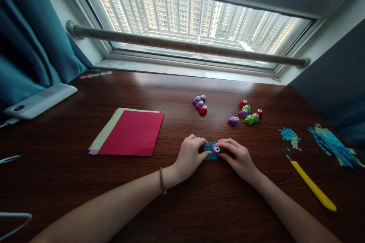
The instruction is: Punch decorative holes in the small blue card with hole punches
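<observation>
Spreading across the view, the dark wooden desk (85, 182) carries a stack of coloured paper sheets (131, 133) topped by a red one, well left of both hands. Near the right edge lie blue paper scraps (333, 144) and a yellow craft knife (312, 186). Two clusters of small paper punches, 4 (200, 104) and 6 (248, 114), sit beyond the hands. The left hand (189, 155) pinches a small blue paper piece (210, 151) flat on the desk; the right hand (238, 156) grips a purple punch (216, 149) over it. Pressing cleanly likely needs the paper held flat and fully seated in the slot.
</observation>
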Demonstrator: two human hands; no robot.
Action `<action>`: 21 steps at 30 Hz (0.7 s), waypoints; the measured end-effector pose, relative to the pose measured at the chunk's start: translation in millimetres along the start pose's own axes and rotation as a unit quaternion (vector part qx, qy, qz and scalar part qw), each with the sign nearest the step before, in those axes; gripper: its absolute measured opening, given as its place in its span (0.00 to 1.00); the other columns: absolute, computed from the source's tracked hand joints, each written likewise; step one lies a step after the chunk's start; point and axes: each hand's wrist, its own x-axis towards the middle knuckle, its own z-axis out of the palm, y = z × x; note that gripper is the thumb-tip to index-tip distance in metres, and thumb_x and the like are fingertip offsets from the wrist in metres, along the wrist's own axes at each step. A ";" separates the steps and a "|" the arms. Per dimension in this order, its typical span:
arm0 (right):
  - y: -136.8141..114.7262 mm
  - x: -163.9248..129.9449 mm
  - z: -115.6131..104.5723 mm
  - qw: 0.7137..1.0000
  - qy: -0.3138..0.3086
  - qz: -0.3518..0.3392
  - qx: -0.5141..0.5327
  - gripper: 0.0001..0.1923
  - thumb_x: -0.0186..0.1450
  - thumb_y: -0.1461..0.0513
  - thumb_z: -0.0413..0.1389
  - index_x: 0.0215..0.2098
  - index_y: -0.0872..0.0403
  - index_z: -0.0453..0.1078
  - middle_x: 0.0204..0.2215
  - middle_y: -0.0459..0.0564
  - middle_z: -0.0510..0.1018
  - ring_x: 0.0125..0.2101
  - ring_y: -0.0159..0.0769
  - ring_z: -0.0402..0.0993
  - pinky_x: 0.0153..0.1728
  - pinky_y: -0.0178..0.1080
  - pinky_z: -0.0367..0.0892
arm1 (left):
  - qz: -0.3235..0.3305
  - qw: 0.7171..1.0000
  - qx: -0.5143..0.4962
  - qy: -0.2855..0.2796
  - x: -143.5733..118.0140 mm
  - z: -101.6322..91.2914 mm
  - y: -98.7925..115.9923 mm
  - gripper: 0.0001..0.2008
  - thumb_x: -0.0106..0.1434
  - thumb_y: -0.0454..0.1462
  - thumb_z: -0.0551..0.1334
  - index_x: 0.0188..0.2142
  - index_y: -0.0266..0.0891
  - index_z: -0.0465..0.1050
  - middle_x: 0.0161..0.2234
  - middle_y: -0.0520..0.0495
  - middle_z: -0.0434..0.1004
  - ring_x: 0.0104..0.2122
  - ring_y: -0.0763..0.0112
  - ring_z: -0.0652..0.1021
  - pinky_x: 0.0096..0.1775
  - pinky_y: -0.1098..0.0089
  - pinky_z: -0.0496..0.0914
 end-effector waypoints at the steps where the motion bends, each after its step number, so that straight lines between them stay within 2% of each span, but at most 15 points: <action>1: 0.2 0.3 0.1 1.000 0.000 0.001 0.001 0.14 0.63 0.65 0.52 0.46 0.48 0.67 0.40 0.50 0.71 0.42 0.38 0.68 0.45 0.42 0.66 | 0.013 1.000 0.013 0.013 -0.3 0.9 -0.2 0.08 0.54 0.38 0.66 0.33 0.39 0.70 0.31 0.50 0.71 0.35 0.65 0.68 0.38 0.65 0.64; 4: 1.1 0.8 0.2 1.000 0.002 0.008 -0.003 0.14 0.62 0.65 0.53 0.46 0.49 0.67 0.39 0.50 0.71 0.40 0.38 0.69 0.43 0.41 0.67 | 0.024 0.995 0.083 0.060 -3.0 2.9 0.6 0.24 0.51 0.39 0.68 0.46 0.38 0.65 0.43 0.44 0.67 0.42 0.60 0.66 0.44 0.60 0.64; 6: 2.0 0.7 0.3 1.000 0.005 0.011 -0.006 0.14 0.62 0.65 0.54 0.46 0.49 0.67 0.39 0.50 0.71 0.40 0.38 0.69 0.42 0.41 0.67 | 0.030 0.987 0.141 0.068 -6.4 3.0 3.4 0.28 0.51 0.41 0.68 0.50 0.36 0.62 0.46 0.40 0.64 0.44 0.57 0.65 0.44 0.57 0.64; 9: 3.3 0.5 0.7 1.000 0.010 0.011 -0.009 0.13 0.61 0.64 0.54 0.46 0.49 0.68 0.39 0.50 0.71 0.40 0.39 0.69 0.42 0.42 0.67 | 0.085 0.972 0.214 0.039 -12.6 2.8 9.6 0.21 0.57 0.43 0.62 0.47 0.34 0.64 0.45 0.38 0.65 0.42 0.55 0.67 0.41 0.57 0.65; 13: 3.7 0.7 1.2 1.000 0.015 0.011 -0.014 0.13 0.61 0.64 0.55 0.45 0.50 0.68 0.40 0.51 0.72 0.41 0.39 0.69 0.43 0.42 0.67 | 0.157 0.952 0.263 -0.003 -19.4 6.6 13.8 0.14 0.63 0.43 0.56 0.39 0.32 0.68 0.37 0.40 0.69 0.38 0.57 0.69 0.37 0.59 0.66; 21: 0.7 1.0 1.3 0.999 0.015 0.021 -0.020 0.13 0.61 0.64 0.54 0.45 0.51 0.68 0.41 0.51 0.72 0.43 0.39 0.68 0.45 0.42 0.66 | 0.197 0.936 0.293 -0.010 -22.0 9.6 11.6 0.13 0.65 0.39 0.54 0.36 0.30 0.70 0.31 0.41 0.69 0.35 0.59 0.71 0.34 0.61 0.68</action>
